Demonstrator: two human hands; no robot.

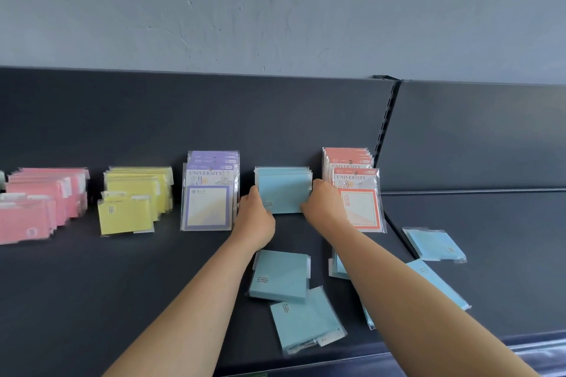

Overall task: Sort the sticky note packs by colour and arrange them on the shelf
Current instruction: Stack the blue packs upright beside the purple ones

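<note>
Left hand (255,217): grips left edge of the blue stack (283,190);
Right hand (321,202): grips its right edge;
Shelf (122,285): loose blue packs (280,275) lie nearer

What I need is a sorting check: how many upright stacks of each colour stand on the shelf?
Pink stack: 1
Yellow stack: 1
Purple stack: 1
Blue stack: 1
Red stack: 1
Total: 5

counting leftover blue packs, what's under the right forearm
Loose blue packs poke out either side of the right forearm; their middles, and any pack wholly beneath, are covered.
</note>
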